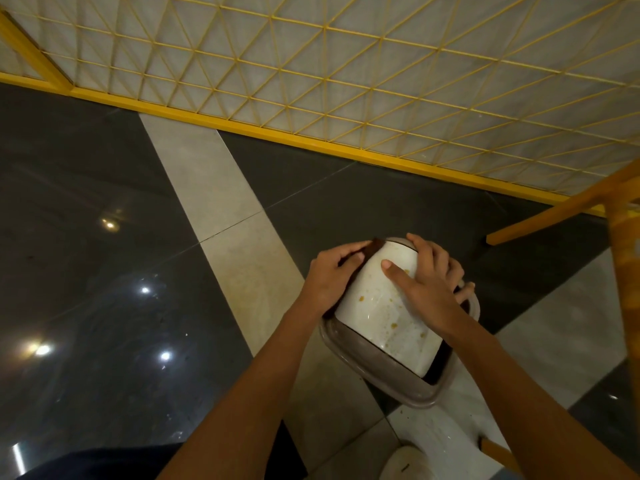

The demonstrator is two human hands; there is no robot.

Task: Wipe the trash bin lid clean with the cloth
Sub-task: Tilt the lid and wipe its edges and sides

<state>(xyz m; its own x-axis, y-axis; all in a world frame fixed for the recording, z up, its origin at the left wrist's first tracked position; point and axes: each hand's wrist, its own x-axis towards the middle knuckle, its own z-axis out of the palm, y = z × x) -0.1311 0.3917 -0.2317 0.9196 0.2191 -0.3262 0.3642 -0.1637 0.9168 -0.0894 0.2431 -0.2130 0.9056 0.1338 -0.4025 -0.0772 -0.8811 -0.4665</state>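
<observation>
- Both hands are on a white trash bin lid [381,317], seen from above in the lower middle of the view, over a dark glossy floor [104,168].
- Left hand [329,277] is at the lid's left side. Its fingers curl round a dark brown cloth [374,247] and press it against the lid's upper left edge. Only a strip of cloth shows past the fingertips.
- Right hand [429,289] grips the lid's right side, with the thumb flat across the white face and the fingers wrapped over the far edge. This looks like a bracing hold, so the lid does not swing or slide while the other hand rubs.
- Lid shape: a curved white flap set in a grey frame [377,374], tilted with its top end away from the person. Whether it sits on the bin or is lifted off cannot be told, because what lies beneath is hidden.
- Orange-brown spots [362,298] dot the white face, some near the thumb and some lower down, so most of the wiping seems yet to be done.
- Cloth position: at the top edge, probably a starting place for strokes down the face toward the spots.
- Surroundings: a pale tile strip [221,202] crosses the floor, a yellow wire fence [346,64] runs along the far side, and a blurred wooden leg [623,271] stands at the right.
</observation>
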